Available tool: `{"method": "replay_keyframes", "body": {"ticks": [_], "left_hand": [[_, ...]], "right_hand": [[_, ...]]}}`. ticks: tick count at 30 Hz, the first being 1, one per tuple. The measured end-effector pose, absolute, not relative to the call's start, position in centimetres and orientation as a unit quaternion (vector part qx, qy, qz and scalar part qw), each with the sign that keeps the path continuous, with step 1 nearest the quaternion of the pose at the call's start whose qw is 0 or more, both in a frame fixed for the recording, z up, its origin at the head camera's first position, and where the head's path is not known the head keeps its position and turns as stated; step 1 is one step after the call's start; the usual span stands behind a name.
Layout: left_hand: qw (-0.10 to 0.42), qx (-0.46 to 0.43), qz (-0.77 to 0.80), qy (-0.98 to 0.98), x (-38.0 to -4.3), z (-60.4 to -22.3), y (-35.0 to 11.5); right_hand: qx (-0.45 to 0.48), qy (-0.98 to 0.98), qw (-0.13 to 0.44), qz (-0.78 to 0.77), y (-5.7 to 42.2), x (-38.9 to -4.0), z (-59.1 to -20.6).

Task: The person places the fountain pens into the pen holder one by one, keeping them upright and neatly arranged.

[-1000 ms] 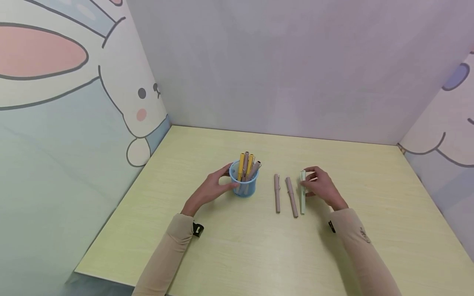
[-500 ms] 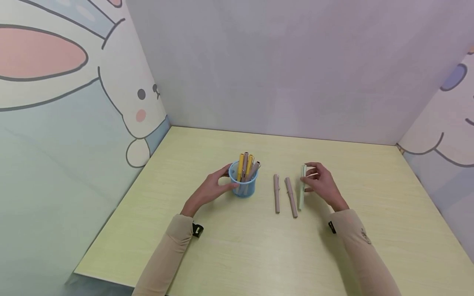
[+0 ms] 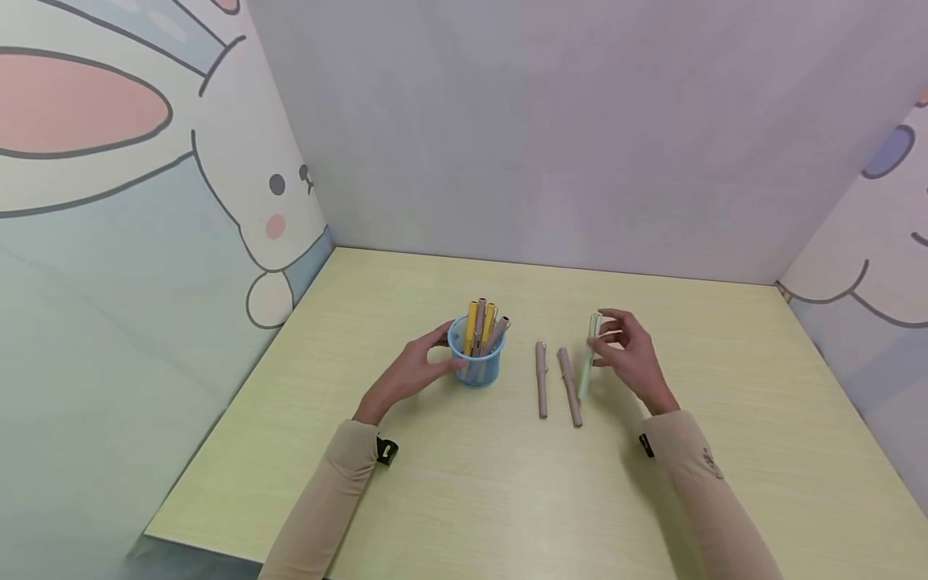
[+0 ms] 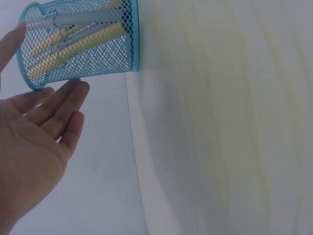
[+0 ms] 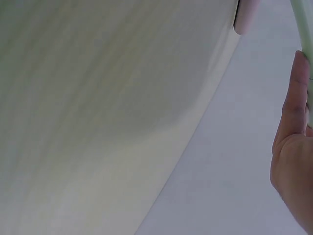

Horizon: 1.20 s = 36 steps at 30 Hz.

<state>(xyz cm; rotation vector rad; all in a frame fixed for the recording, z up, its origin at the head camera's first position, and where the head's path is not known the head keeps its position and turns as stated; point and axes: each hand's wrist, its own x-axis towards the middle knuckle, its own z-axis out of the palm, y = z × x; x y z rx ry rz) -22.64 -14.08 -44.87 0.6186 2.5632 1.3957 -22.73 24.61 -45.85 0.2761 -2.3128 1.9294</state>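
Pinching a pale green pen (image 3: 586,372) between the thumb and fingers of the right hand (image 3: 629,356), held it at a slant to the right of a blue mesh cup (image 3: 494,371), with the upper end leaning away and the lower end near a taupe pen (image 3: 570,388). Could not tell contact or gap between that lower end and the table (image 3: 435,499). Gripped the cup with the left hand (image 3: 415,370), with the thumb on the near side and the fingers round the far side, well apart from the right hand. Had the cup upright on the table, with yellow pens (image 3: 471,322) and grey-brown pens (image 3: 499,329) leaning inside and poking above the rim. Saw another taupe pen (image 3: 541,380) lying between the cup and the slightly askew one, apart from both. Wore tan sleeves (image 3: 326,483) on both arms, with a small black piece (image 3: 387,451) at the left wrist and a similar one at the right. Faced a plain lilac-grey back wall (image 3: 536,145), with a rabbit drawing (image 3: 254,177) on the left and part of another cartoon (image 3: 848,258) on the right.
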Motion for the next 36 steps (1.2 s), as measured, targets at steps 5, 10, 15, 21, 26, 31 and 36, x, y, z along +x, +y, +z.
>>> {"method": "replay_keyframes", "body": {"ticks": [5, 10, 15, 21, 26, 31, 36], "left_hand": [[0.080, 0.208, 0.466, 0.857, -22.6, -44.8, -14.1], [0.080, 0.209, 0.464, 0.857, -22.6, -44.7, -14.1], [0.084, 0.206, 0.463, 0.858, -22.7, -44.7, -14.1], [0.086, 0.201, 0.462, 0.860, -22.7, -44.7, -14.2], [0.088, 0.203, 0.467, 0.856, -22.6, -44.6, -14.2], [0.088, 0.201, 0.465, 0.857, -22.6, -44.6, -14.2], [0.087, 0.204, 0.464, 0.857, -22.7, -44.7, -14.2]], "right_hand": [[0.098, -0.756, 0.080, 0.642, 24.2, -22.8, -45.8], [0.119, -0.748, 0.102, 0.645, 23.2, -22.3, -44.5], [0.136, -0.741, 0.116, 0.648, 22.2, -21.6, -43.1], [0.150, -0.734, 0.125, 0.650, 21.5, -21.6, -42.7], [0.160, -0.724, 0.138, 0.657, 20.9, -21.6, -42.4], [0.159, -0.710, 0.151, 0.669, 20.3, -22.2, -43.1], [0.160, -0.699, 0.171, 0.676, 19.8, -23.1, -44.0]]}}
